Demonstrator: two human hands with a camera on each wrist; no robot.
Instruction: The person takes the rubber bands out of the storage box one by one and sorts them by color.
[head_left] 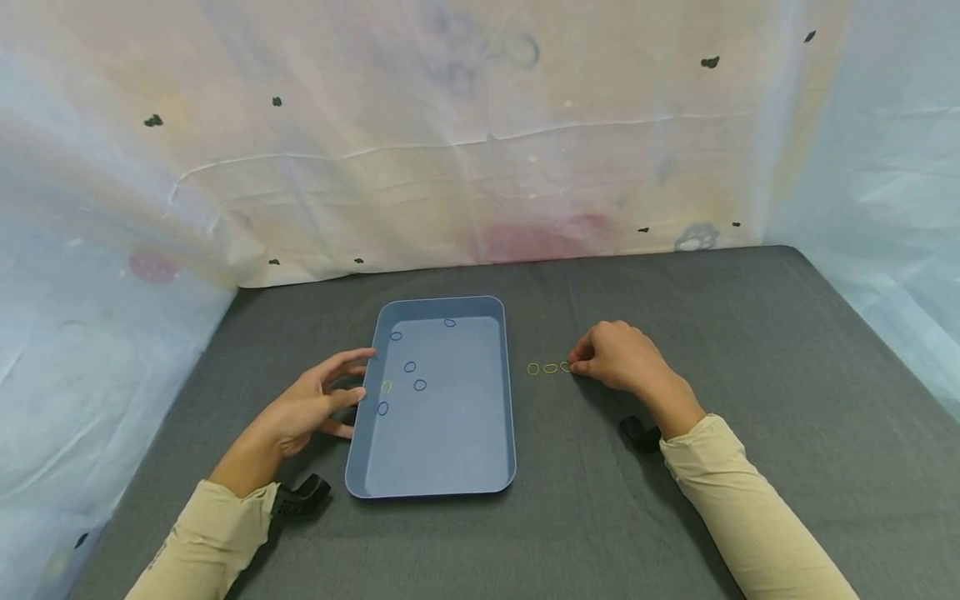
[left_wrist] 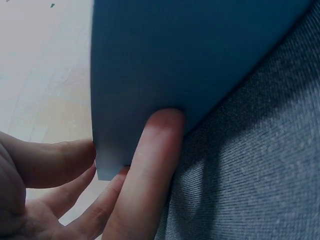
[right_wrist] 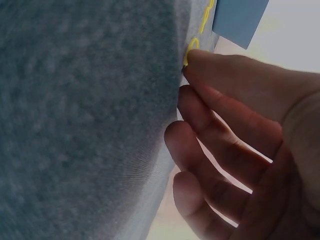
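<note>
Yellow rubber bands (head_left: 550,367) lie in a short row of three on the grey table (head_left: 787,375), just right of the blue tray (head_left: 438,467). Going from the left: the left hand (head_left: 318,404) rests at the tray's left rim with fingers loosely spread, a fingertip (left_wrist: 162,125) touching the tray wall, gripping nothing. Inside the tray lie several dark blue bands (head_left: 409,367) and one yellow-green band (head_left: 386,387), all in its upper left part. The right hand (head_left: 618,357) has its fingers (right_wrist: 220,70) curled, fingertips down on the rightmost yellow band. Bare cloth stretches wide to the right; pale sheeting (head_left: 480,150) walls the far edge.
</note>
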